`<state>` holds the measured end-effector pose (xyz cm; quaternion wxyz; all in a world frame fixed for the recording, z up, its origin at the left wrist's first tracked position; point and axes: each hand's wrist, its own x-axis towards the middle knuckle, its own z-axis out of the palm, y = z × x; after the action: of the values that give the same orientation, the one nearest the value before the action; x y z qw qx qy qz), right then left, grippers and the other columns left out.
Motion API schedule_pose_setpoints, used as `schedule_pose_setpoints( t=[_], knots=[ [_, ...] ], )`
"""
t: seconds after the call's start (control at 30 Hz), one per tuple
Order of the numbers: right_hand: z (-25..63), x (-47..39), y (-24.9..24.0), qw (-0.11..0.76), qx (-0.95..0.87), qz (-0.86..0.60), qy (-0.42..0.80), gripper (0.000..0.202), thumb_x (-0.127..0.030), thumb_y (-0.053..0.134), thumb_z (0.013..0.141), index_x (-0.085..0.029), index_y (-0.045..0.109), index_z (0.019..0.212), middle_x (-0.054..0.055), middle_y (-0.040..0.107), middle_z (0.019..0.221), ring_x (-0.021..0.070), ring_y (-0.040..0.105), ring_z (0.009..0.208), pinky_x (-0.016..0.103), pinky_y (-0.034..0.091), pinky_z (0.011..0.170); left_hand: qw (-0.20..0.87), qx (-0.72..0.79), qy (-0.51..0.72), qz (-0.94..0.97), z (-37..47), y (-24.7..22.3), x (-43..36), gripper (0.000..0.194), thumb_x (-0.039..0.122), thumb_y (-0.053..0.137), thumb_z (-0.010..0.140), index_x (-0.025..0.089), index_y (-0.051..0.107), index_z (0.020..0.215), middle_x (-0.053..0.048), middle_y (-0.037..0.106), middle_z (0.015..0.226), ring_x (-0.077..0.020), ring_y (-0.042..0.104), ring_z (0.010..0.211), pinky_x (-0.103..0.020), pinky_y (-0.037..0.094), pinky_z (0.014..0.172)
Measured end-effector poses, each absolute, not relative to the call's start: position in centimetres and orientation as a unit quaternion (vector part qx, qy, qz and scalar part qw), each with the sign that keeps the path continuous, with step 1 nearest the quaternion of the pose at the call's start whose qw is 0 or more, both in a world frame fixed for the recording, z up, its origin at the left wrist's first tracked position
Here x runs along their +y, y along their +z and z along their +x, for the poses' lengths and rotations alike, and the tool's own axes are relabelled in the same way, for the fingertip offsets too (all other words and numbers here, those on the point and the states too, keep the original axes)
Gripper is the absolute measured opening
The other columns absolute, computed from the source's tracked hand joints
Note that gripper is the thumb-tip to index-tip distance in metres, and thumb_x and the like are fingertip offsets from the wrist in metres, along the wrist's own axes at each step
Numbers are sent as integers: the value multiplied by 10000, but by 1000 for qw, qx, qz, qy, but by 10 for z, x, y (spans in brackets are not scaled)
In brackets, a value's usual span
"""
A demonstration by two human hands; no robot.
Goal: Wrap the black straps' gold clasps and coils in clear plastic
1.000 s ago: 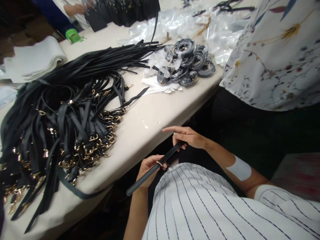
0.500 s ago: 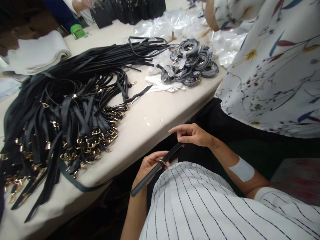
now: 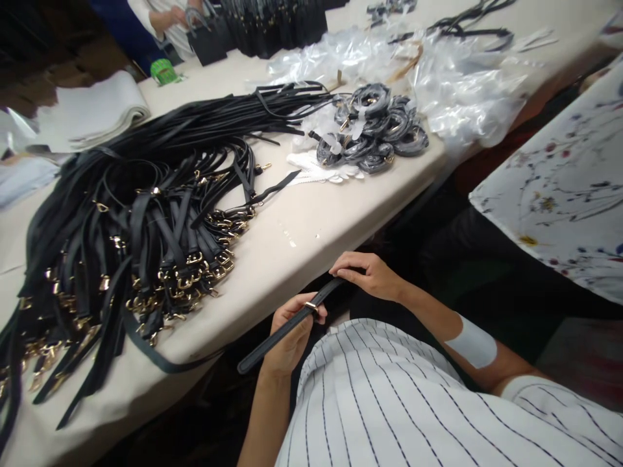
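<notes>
My L hand (image 3: 288,350) & R hand (image 3: 374,279) grip flat blk leathery strap (image 3: 275,340) — long axis diagonal, rounded end pointing lower-L.

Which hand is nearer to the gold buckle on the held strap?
Left. The left hand holds the black strap right by the gold buckle; the right hand is farther up the strap.

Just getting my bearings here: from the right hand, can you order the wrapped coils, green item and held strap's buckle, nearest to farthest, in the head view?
From the right hand:
1. Buckle, on the held strap, at the left hand.
2. Wrapped coils, on the table beyond the hand.
3. Green item, far back, upper left.
</notes>
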<state>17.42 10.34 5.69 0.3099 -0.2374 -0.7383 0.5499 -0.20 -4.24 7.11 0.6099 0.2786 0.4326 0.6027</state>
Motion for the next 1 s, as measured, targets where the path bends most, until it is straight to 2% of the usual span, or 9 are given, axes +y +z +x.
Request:
schedule_pose_setpoints(
  t=[0.03,0.1,0.2,0.3,0.4,0.47,0.7,0.87,1.0],
  knots=[
    [174,99,62,331,-762,-242,501,178,-260,584,921,-181,735,972,76,685,974,186,631,937,356,505,896,608,438,604,271,-2,71,-43,290,271,733,802,141,700,1058,-39,650,811,-113,547,738,-226,443,725],
    [175,87,72,368,-782,-258,432,168,-236,585,919,-191,726,999,82,661,994,191,612,959,372,500,916,597,456,606,260,0,71,-43,300,273,734,802,147,699,1072,-40,660,837,-111,557,749,-218,452,735],
    [173,62,85,391,-783,-262,407,211,-250,638,888,-195,686,1087,72,635,948,174,611,875,325,544,805,562,495,607,267,6,68,-41,324,274,740,797,167,702,1100,-52,700,877,-124,599,763,-229,487,752],
    [169,40,87,402,-810,-231,359,368,-265,709,832,-179,627,1181,77,653,943,188,619,861,330,562,773,515,545,595,290,17,63,-37,357,310,743,793,187,703,1126,-78,734,989,-185,664,875,-280,529,821],
    [166,30,79,420,-832,-229,280,298,-161,669,835,-180,639,1131,72,683,899,189,636,817,329,561,727,453,607,570,319,29,59,-34,361,365,709,819,206,703,1143,-92,719,1140,-249,664,1041,-329,524,926],
    [168,30,72,435,-838,-222,244,278,-86,614,845,-195,651,1098,61,696,852,179,638,758,317,550,674,422,623,557,352,36,57,-34,348,378,678,842,222,701,1152,-85,716,1160,-258,665,1055,-342,524,939],
    [192,39,59,441,-855,-130,241,563,-67,576,868,-243,485,1394,50,735,848,187,648,674,335,527,579,457,605,537,369,49,56,-30,314,298,639,873,214,669,1174,-71,742,1058,-243,687,977,-368,536,902],
    [202,35,56,455,-851,-102,239,567,-75,619,858,-217,494,1393,39,732,803,168,624,605,314,500,508,424,599,531,423,51,52,-25,241,273,584,914,239,683,1131,-63,719,1055,-224,667,984,-339,506,886],
    [205,32,61,468,-839,-136,240,528,-73,658,829,-195,561,1333,55,709,795,168,617,645,305,520,544,420,594,509,461,47,54,-23,210,269,569,924,222,683,1093,-64,705,1016,-217,657,955,-325,495,861]
  ],
)
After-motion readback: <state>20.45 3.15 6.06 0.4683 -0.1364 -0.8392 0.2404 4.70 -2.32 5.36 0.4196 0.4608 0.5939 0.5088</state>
